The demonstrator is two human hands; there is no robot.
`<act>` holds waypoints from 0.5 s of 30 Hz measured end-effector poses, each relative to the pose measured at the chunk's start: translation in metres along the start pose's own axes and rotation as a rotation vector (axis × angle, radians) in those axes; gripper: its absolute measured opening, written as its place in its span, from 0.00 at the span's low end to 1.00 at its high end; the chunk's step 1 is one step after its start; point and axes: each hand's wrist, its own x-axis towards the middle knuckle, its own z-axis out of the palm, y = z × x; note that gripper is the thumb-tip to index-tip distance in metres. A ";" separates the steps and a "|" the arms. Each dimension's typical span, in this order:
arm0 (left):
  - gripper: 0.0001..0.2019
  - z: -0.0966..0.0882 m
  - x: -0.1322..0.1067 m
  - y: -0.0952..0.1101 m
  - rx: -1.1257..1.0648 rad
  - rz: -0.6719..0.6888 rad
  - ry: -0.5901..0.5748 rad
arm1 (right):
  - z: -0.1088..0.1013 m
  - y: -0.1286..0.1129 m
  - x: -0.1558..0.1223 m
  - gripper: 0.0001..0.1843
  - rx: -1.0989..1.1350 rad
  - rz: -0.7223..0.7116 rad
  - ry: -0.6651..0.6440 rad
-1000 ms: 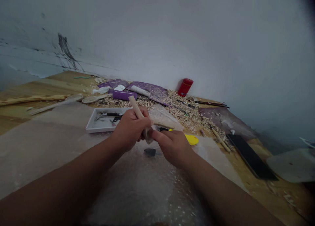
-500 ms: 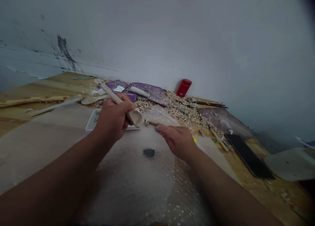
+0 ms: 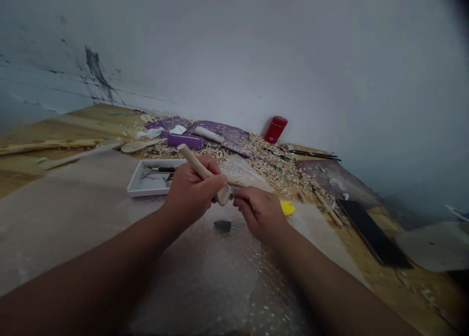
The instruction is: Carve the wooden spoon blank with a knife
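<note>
My left hand (image 3: 190, 192) is closed around a pale wooden spoon (image 3: 200, 167). The handle sticks up to the left and the bowl end points right. My right hand (image 3: 260, 211) is curled with its fingertips pinched at the spoon's bowel end; what it pinches is too small to make out. Both hands hover over a sheet of bubble wrap (image 3: 205, 272). On the wrap just below the hands lies a small dark tool bit (image 3: 223, 225).
A white tray (image 3: 141, 187) with small tools sits behind my left hand. Wood shavings (image 3: 278, 172), a purple case (image 3: 185, 140), a red can (image 3: 274, 129), carved spoons (image 3: 137, 146), a yellow object (image 3: 287, 208) and a black phone (image 3: 372, 233) lie around on the wooden table.
My left hand swung the spoon up and left, then brought it back down. My right hand opened briefly and now pinches again at the spoon's bowl end.
</note>
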 end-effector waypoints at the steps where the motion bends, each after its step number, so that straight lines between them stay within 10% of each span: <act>1: 0.07 0.000 0.000 0.001 0.016 0.004 -0.005 | 0.001 0.000 0.000 0.07 -0.005 -0.003 -0.003; 15: 0.07 0.002 -0.003 0.000 0.043 -0.016 -0.085 | -0.001 0.001 0.002 0.11 -0.220 -0.043 -0.109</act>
